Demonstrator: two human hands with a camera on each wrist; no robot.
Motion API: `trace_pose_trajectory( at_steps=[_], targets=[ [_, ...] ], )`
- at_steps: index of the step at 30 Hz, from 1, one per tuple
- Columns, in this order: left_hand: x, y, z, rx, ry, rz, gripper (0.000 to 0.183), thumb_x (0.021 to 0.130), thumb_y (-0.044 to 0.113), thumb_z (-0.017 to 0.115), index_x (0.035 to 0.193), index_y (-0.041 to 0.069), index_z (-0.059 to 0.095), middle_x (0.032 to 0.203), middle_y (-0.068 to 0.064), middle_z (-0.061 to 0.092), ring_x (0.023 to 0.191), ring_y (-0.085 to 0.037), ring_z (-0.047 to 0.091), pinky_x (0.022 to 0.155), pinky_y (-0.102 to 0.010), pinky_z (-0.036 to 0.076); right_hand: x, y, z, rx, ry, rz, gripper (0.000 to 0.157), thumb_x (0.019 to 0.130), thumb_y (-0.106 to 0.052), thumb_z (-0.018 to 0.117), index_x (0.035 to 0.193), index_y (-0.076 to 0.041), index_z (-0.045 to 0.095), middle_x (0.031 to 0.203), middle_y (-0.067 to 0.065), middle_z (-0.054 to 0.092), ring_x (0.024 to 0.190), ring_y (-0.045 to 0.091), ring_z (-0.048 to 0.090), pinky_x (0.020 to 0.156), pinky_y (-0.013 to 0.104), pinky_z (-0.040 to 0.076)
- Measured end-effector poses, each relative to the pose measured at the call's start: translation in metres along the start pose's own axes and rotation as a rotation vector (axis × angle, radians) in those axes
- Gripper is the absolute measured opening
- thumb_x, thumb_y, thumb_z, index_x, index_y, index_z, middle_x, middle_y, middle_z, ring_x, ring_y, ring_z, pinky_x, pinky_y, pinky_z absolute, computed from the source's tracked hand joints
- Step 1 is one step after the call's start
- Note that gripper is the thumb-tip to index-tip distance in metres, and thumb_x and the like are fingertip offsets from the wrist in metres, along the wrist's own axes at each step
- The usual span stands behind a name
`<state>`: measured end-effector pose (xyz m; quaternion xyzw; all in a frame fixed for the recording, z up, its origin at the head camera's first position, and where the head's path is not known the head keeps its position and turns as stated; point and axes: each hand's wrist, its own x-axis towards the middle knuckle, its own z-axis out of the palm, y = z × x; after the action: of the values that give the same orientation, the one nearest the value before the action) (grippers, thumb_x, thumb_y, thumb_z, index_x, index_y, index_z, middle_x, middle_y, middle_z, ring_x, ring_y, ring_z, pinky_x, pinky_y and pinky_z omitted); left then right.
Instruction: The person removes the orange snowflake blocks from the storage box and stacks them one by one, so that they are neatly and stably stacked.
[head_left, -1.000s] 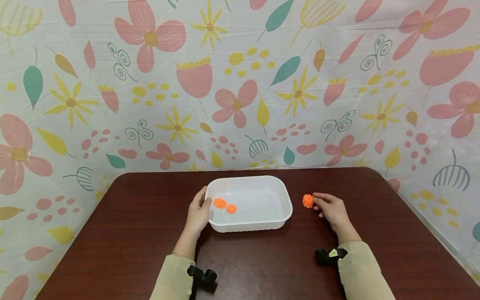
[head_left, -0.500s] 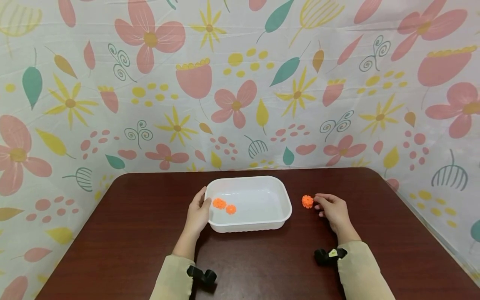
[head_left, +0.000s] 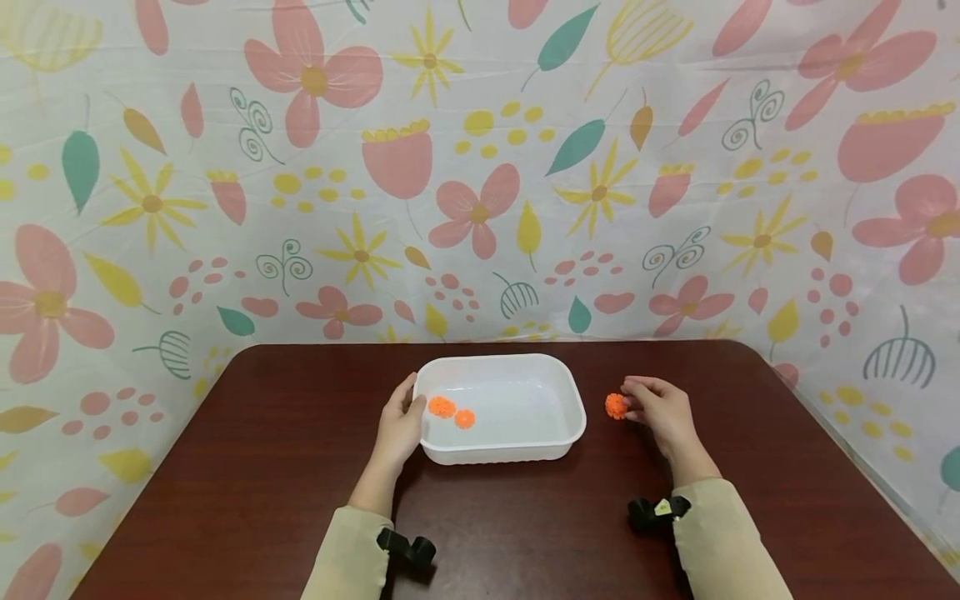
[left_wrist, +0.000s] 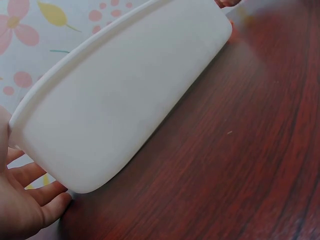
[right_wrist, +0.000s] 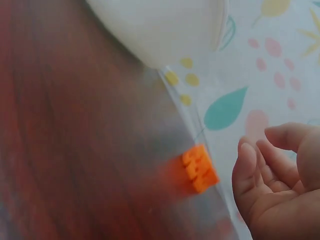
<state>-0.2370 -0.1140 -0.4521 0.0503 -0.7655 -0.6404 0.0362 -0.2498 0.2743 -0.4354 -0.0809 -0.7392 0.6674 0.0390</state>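
My left hand [head_left: 400, 423] grips the left end of a white plastic tray [head_left: 495, 454], thumb at the rim and fingers along the outer wall. In the left wrist view those fingers [left_wrist: 37, 192] lie spread against the tray's end. Orange flower-shaped plastic pieces [head_left: 441, 407] lie inside, toward its left side. To the right of the tray, a notched orange plastic piece [head_left: 615, 407] sits on the table. My right hand [head_left: 662, 410] hovers beside it, bent fingers overlapping its edge in the head view. From the right wrist, a gap shows between the fingertips and this orange piece [right_wrist: 200, 169].
The dark reddish-brown table [head_left: 262, 500] extends around the tray on all sides. Behind it hangs a white cloth [head_left: 480, 108] printed with flowers and leaves. Black wrist cameras [head_left: 407, 550] are strapped over both beige sleeves.
My right hand has shifted slightly left, its index finger now higher and over the orange piece's edge. The left hand stays on the tray. The head view has tilted slightly.
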Motion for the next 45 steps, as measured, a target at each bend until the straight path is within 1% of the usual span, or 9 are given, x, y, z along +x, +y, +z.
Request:
trace_pose_trajectory(
  at_steps=[4, 8, 16, 20, 23, 26, 33, 37, 45],
  targets=[
    [0.001, -0.001, 0.000, 0.003, -0.004, 0.001, 0.049, 0.099, 0.021, 0.044, 0.147, 0.014, 0.035, 0.132, -0.018, 0.051, 0.113, -0.030, 0.053, 0.091, -0.041, 0.049, 0.002, -0.005, 0.007, -0.004, -0.037, -0.037, 0.033, 0.093, -0.025, 0.060, 0.116, -0.002, 0.059, 0.084, -0.011, 0.067, 0.075, 0.006, 0.067, 0.067, 0.025, 0.057],
    [0.002, 0.000, 0.000, 0.010, 0.001, -0.002, 0.049, 0.099, 0.021, 0.044, 0.147, 0.014, 0.036, 0.133, -0.017, 0.051, 0.113, -0.029, 0.053, 0.092, -0.040, 0.048, 0.002, -0.011, 0.015, -0.056, -0.064, -0.061, 0.043, 0.093, -0.028, 0.060, 0.121, 0.004, 0.056, 0.088, -0.007, 0.068, 0.078, 0.007, 0.067, 0.069, 0.025, 0.057],
    [0.002, 0.002, -0.001, 0.009, -0.005, -0.015, 0.049, 0.099, 0.021, 0.044, 0.147, 0.014, 0.035, 0.136, -0.017, 0.049, 0.117, -0.029, 0.051, 0.095, -0.044, 0.047, 0.001, -0.023, 0.032, -0.097, -0.116, -0.082, 0.046, 0.093, -0.026, 0.061, 0.122, 0.009, 0.054, 0.084, -0.011, 0.066, 0.077, 0.007, 0.067, 0.067, 0.026, 0.057],
    [0.003, 0.002, -0.001, 0.007, -0.013, -0.016, 0.049, 0.099, 0.021, 0.045, 0.147, 0.014, 0.035, 0.135, -0.017, 0.049, 0.117, -0.029, 0.051, 0.095, -0.044, 0.047, 0.001, -0.028, 0.040, -0.129, -0.126, -0.087, 0.046, 0.093, -0.027, 0.061, 0.122, 0.008, 0.055, 0.097, 0.006, 0.068, 0.077, 0.006, 0.067, 0.068, 0.028, 0.057],
    [0.003, 0.003, -0.001, 0.006, -0.016, -0.016, 0.049, 0.099, 0.021, 0.045, 0.147, 0.014, 0.035, 0.135, -0.017, 0.049, 0.117, -0.029, 0.051, 0.095, -0.044, 0.046, 0.001, -0.032, 0.048, -0.151, -0.139, -0.078, 0.046, 0.093, -0.028, 0.061, 0.123, 0.006, 0.056, 0.110, 0.019, 0.064, 0.079, 0.008, 0.067, 0.069, 0.028, 0.057],
    [0.003, 0.003, -0.001, 0.004, -0.016, -0.015, 0.049, 0.099, 0.021, 0.045, 0.147, 0.015, 0.035, 0.138, -0.017, 0.048, 0.120, -0.030, 0.050, 0.098, -0.045, 0.044, 0.001, -0.037, 0.055, -0.163, -0.155, -0.072, 0.044, 0.092, -0.027, 0.061, 0.122, 0.005, 0.057, 0.113, 0.025, 0.062, 0.080, 0.011, 0.068, 0.070, 0.029, 0.057],
    [0.002, 0.004, -0.002, -0.003, -0.025, -0.014, 0.049, 0.100, 0.023, 0.044, 0.147, 0.015, 0.034, 0.144, -0.018, 0.042, 0.128, -0.032, 0.044, 0.103, -0.049, 0.040, 0.000, -0.047, 0.072, -0.181, -0.187, -0.096, 0.042, 0.092, -0.024, 0.062, 0.121, 0.007, 0.058, 0.103, 0.022, 0.066, 0.077, 0.009, 0.067, 0.068, 0.029, 0.057],
    [0.002, 0.003, -0.002, -0.005, -0.025, -0.015, 0.049, 0.100, 0.024, 0.043, 0.148, 0.016, 0.034, 0.147, -0.017, 0.039, 0.132, -0.033, 0.040, 0.105, -0.050, 0.038, -0.002, -0.053, 0.083, -0.177, -0.227, -0.117, 0.042, 0.092, -0.022, 0.061, 0.121, 0.009, 0.057, 0.107, 0.027, 0.063, 0.079, 0.010, 0.067, 0.069, 0.031, 0.058],
    [0.002, 0.001, -0.001, -0.018, -0.035, -0.011, 0.049, 0.100, 0.023, 0.042, 0.148, 0.015, 0.033, 0.147, -0.018, 0.038, 0.131, -0.033, 0.041, 0.104, -0.050, 0.039, -0.003, -0.059, 0.104, -0.218, -0.264, -0.122, 0.038, 0.091, -0.020, 0.062, 0.118, 0.007, 0.060, 0.110, 0.025, 0.064, 0.084, 0.018, 0.068, 0.071, 0.035, 0.058]
  ],
)
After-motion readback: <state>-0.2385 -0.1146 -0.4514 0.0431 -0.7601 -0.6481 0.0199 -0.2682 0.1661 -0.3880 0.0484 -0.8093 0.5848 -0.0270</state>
